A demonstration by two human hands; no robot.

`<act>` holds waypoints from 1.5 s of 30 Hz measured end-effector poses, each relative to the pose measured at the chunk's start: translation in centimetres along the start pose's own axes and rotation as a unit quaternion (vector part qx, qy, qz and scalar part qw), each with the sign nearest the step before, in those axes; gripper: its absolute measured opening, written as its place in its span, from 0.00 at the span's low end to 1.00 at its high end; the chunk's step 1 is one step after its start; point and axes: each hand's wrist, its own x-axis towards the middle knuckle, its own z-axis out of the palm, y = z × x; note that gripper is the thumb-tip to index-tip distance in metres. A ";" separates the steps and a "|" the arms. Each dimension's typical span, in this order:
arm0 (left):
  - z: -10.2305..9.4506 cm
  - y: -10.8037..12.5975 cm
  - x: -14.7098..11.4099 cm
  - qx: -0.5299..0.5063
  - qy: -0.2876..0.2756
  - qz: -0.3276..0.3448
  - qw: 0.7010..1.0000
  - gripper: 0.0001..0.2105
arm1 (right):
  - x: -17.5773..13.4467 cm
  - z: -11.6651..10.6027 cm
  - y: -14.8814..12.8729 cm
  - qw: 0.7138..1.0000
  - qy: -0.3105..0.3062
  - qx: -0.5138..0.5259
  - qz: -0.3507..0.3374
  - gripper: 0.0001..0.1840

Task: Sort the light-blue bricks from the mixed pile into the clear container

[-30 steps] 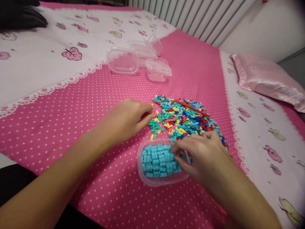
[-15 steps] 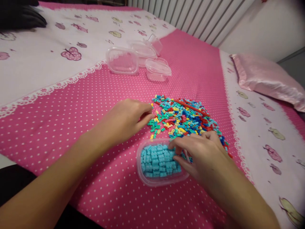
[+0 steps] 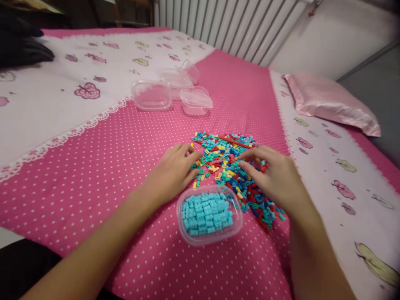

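A clear plastic container point(image 3: 210, 240) sits on the pink dotted bedspread, holding light blue toy building bricks point(image 3: 206, 212) set in close rows, with a gap at its right end. Behind it spreads a pile of small mixed-colour bricks point(image 3: 218, 155) in red, yellow, green and blue. My left hand point(image 3: 175, 173) rests at the pile's left edge, fingers apart, with nothing visible in them. Over the right part of the pile is my right hand point(image 3: 275, 173), its thumb and forefinger apart, tips close to the bricks. The right hand's other fingers are partly hidden.
Several clear plastic containers and lids point(image 3: 152, 95) lie farther back on the bed. A long red stick point(image 3: 235, 142) lies across the pile. A pink pillow point(image 3: 331, 102) is at the right, a white radiator point(image 3: 215, 27) behind, and a black object point(image 3: 25, 48) at the far left.
My right hand has moved from inside the container to over the pile. My left hand's fingers have spread at the pile's edge. The camera view has tilted and shifted somewhat.
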 end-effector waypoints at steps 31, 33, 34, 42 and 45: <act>0.7 -0.3 2.0 -0.009 0.024 0.008 1.000 0.11 | 2.0 6.1 1.2 0.993 0.109 0.037 0.035 0.05; 1.1 -0.2 3.6 0.000 0.018 0.020 1.000 0.10 | 2.0 6.0 1.0 0.992 0.112 0.053 0.037 0.05; 1.3 -0.1 4.3 0.006 0.014 0.025 1.000 0.09 | 2.0 5.9 1.0 0.992 0.109 0.062 0.034 0.06; 2.4 0.3 6.2 0.044 0.002 0.013 0.999 0.08 | 1.9 3.6 0.2 0.987 0.082 0.140 0.005 0.11; 2.5 -0.2 6.1 0.027 0.004 -0.005 1.000 0.06 | 1.3 1.4 -1.5 0.984 0.051 0.168 -0.017 0.08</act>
